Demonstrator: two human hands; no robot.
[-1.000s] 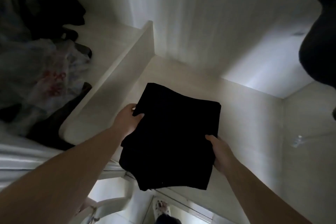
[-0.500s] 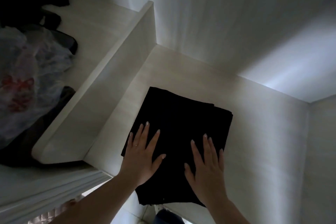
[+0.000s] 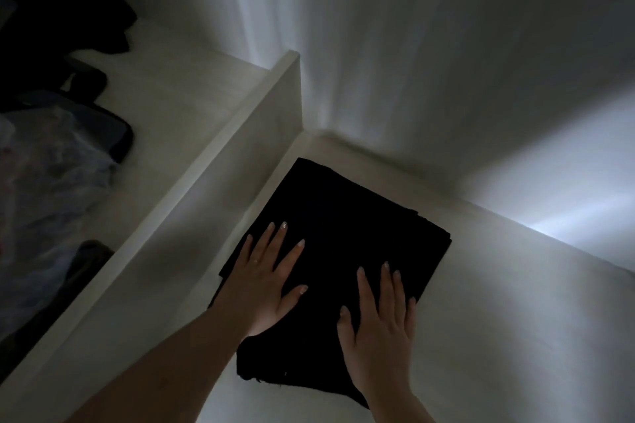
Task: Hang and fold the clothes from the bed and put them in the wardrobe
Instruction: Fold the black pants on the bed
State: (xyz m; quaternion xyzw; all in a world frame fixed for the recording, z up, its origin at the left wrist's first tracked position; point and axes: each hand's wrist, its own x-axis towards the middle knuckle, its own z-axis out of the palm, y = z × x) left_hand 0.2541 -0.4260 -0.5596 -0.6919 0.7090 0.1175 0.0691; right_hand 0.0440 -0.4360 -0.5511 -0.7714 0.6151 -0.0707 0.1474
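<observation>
The pale wood-grain wardrobe shelf is being lit from the right, its back panel streaked with light. An upright white divider panel is separating it from the neighbouring compartment on the left. In that left compartment, a crumpled translucent plastic bag is lying among dark clothes, which are heaped toward the back and cannot be told apart in the gloom. On the right-hand shelf, close beside the divider, a folded black garment is lying flat, with its near edge reaching the front of the shelf. It is being pressed down by both hands, which are spread apart on its near half. The left hand is laid flat with fingers straight and fanned, a thin ring being worn on one of them. The right hand is laid flat just beside it, fingers straight and close together, nothing being gripped by either.
</observation>
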